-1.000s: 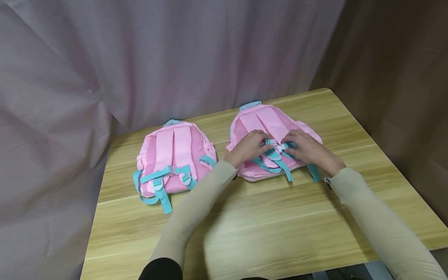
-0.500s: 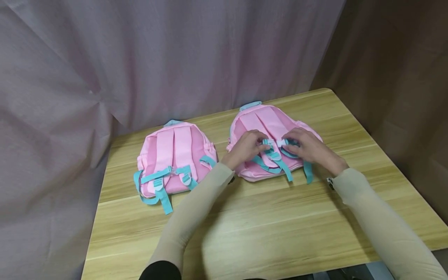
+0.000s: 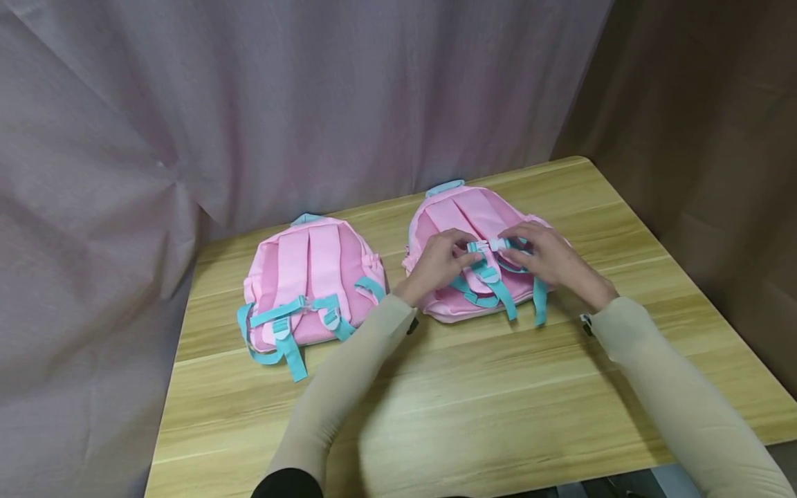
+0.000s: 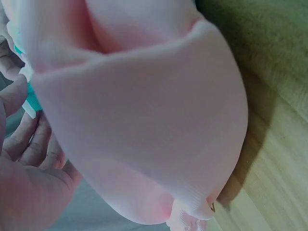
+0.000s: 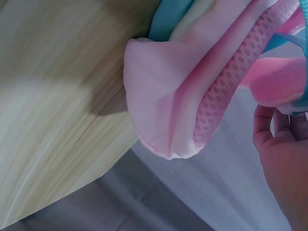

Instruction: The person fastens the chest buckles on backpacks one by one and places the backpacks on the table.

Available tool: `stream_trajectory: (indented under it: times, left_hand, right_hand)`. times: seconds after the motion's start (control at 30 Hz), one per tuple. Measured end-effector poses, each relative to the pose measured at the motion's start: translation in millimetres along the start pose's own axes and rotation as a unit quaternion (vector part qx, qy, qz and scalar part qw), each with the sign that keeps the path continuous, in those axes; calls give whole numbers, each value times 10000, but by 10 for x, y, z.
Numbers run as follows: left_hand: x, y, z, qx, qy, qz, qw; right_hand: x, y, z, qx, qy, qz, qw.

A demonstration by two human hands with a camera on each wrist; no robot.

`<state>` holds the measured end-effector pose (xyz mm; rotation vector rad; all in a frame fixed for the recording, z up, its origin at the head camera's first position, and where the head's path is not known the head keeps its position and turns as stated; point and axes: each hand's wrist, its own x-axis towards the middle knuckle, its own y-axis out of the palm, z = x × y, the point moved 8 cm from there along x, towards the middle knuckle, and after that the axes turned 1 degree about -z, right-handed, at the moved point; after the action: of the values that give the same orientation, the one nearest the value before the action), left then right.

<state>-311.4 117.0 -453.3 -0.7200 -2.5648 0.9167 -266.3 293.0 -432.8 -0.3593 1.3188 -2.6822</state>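
A pink child's backpack with teal straps lies on the table, its shoulder straps facing up. Over its middle, my left hand pinches one end of the pale chest-strap buckle between thumb and fingers. From the other side, my right hand pinches the buckle's white right part and its teal webbing. The two buckle parts meet end to end, level with each other. In the left wrist view, the bag's side hides part of the buckle; in the right wrist view, curled fingers show at a pink strap.
A second pink backpack lies to the left, straps up, its teal webbing trailing onto the wooden table. My left forearm crosses near its right side. A grey curtain hangs behind the table's far edge, and a brown one at the right.
The white right buckle part has moved up and left, into line with the left part. My right fingers have shifted with it, and the loose teal strap end below has swung left.
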Motion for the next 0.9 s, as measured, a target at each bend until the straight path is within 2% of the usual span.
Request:
stream_trajectory:
  times: [0.23, 0.37, 0.67, 0.9]
  left_hand:
    - [-10, 2, -12, 56, -53, 13, 10000]
    - [-18, -8, -24, 113, -18, -4, 9999]
    - [-27, -12, -23, 228, -96, -52, 9997]
    - [-33, -26, -18, 423, -182, -119, 9989]
  right_hand:
    - [7, -44, 64, 43, -472, -364, 9982]
    - [20, -49, 96, 45, -706, -423, 9966]
    - [47, -27, 90, 22, -459, -185, 9988]
    - [60, -6, 103, -43, -546, -57, 9985]
